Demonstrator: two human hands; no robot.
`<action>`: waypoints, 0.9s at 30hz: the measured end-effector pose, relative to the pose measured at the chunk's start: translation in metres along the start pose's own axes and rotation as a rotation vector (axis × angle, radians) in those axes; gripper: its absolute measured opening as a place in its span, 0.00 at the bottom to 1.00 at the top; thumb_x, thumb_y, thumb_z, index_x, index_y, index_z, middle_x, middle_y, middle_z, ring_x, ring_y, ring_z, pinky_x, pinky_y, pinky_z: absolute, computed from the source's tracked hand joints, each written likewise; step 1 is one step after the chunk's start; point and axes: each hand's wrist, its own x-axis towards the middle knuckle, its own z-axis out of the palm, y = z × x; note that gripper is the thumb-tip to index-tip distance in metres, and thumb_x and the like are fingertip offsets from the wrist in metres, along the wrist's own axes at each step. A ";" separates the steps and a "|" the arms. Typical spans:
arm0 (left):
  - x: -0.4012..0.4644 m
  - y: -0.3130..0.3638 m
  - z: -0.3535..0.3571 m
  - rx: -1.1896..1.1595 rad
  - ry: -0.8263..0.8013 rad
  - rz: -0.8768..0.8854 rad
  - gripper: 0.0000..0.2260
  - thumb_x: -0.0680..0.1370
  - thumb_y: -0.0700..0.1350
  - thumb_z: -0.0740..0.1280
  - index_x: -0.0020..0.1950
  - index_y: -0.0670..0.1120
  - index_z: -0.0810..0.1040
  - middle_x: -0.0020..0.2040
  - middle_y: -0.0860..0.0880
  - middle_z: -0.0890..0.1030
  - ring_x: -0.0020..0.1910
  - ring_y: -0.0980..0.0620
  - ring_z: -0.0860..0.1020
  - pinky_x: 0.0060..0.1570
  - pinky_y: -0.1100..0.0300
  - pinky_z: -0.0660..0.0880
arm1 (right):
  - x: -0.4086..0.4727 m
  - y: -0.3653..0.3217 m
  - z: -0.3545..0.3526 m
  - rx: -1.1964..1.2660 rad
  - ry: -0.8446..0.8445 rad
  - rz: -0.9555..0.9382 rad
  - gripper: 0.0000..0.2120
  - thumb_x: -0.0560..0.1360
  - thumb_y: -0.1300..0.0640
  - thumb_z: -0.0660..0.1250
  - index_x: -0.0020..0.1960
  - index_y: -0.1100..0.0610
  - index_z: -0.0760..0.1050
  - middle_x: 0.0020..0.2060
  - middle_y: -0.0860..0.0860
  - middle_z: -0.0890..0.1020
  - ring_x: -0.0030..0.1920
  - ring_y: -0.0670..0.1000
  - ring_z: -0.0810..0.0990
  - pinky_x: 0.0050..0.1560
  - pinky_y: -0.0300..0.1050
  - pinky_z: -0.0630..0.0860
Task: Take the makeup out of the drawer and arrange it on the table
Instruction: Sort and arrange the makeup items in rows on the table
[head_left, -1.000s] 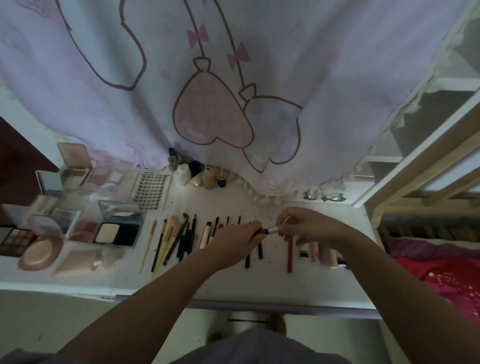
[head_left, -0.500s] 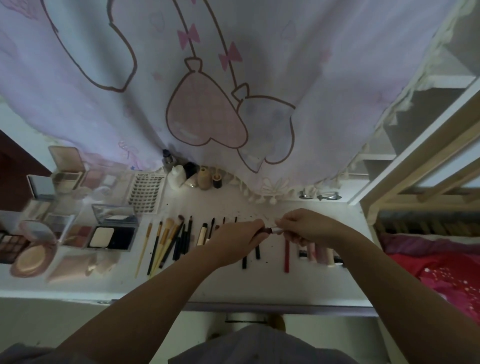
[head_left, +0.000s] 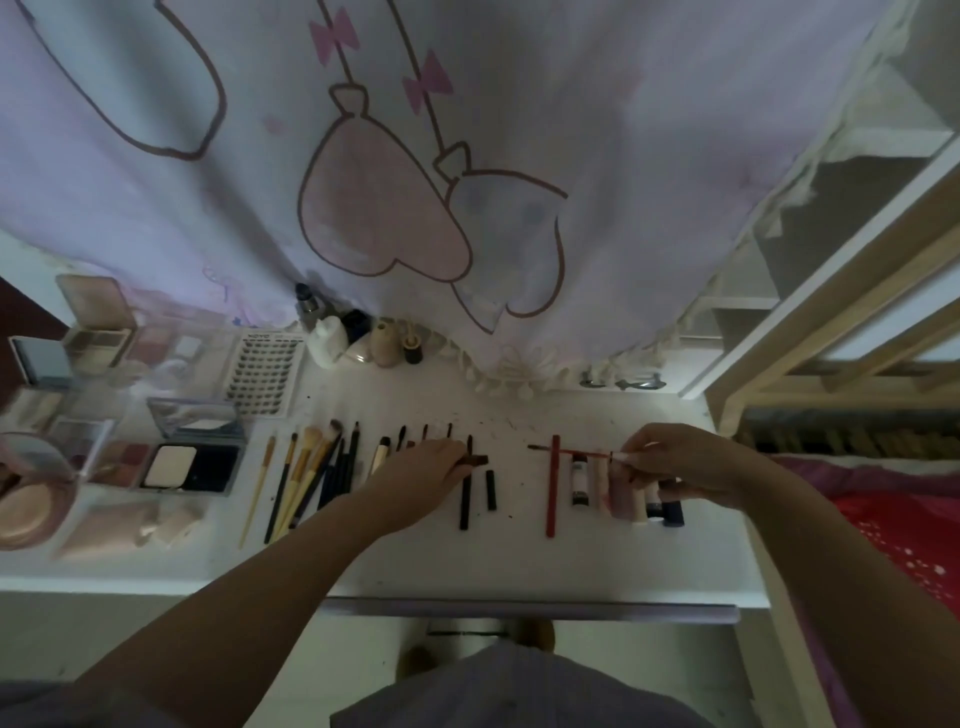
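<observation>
Only one bit of print shows — small dark letters along the top edge of the false-lash card (head_left: 265, 375), perhaps "NOYO"; too blurred to be sure — nothing else legible.

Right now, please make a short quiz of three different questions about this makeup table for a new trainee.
1. True or false: the right hand holds a thin red wand.
2. Which is nearer the left hand? A) the brushes B) the lash tray
3. Fill in: the long red pencil lies on the ____.

Key: 1 true; 2 A; 3 table
</observation>
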 end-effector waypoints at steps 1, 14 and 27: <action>0.001 -0.001 0.003 -0.081 0.019 -0.054 0.08 0.82 0.50 0.54 0.48 0.49 0.69 0.41 0.53 0.71 0.38 0.52 0.72 0.36 0.59 0.65 | 0.001 0.005 0.002 0.038 0.011 0.009 0.06 0.77 0.56 0.65 0.52 0.54 0.77 0.44 0.53 0.84 0.45 0.51 0.81 0.38 0.39 0.76; 0.047 0.056 0.035 -0.021 0.112 -0.384 0.20 0.80 0.55 0.57 0.44 0.41 0.79 0.48 0.41 0.78 0.51 0.43 0.75 0.51 0.53 0.71 | 0.036 0.015 0.118 -0.230 0.064 0.125 0.09 0.80 0.55 0.58 0.56 0.59 0.69 0.43 0.52 0.83 0.35 0.50 0.82 0.35 0.43 0.80; 0.054 0.027 0.045 0.302 0.062 -0.344 0.22 0.79 0.59 0.55 0.58 0.44 0.76 0.59 0.43 0.75 0.60 0.43 0.70 0.55 0.51 0.66 | 0.082 -0.004 0.164 -0.630 0.158 0.108 0.12 0.80 0.51 0.52 0.54 0.58 0.68 0.44 0.51 0.77 0.40 0.51 0.74 0.39 0.43 0.68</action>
